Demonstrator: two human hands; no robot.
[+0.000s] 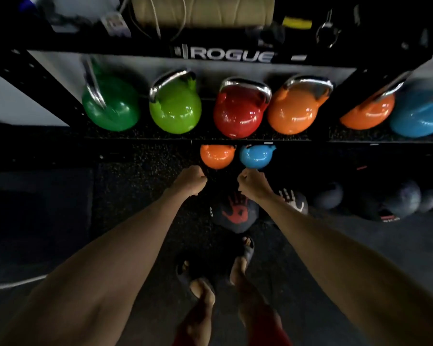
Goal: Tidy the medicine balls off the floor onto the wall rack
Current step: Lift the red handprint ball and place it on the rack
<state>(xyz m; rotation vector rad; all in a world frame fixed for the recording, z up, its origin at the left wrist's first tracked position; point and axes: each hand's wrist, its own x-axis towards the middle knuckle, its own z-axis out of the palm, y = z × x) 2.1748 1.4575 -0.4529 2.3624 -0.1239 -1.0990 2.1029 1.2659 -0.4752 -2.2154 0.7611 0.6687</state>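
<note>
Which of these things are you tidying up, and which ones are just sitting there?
For the job:
- red-handprint ball, by the feet
- white-handprint ball
- dark balls further right
- rack

Just lying about:
- row of coloured kettlebells
- small orange kettlebell and small blue kettlebell below
- rope bundle on top

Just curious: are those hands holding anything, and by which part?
Cannot tell: the left hand and right hand are curled, but nothing shows in the dark.
</note>
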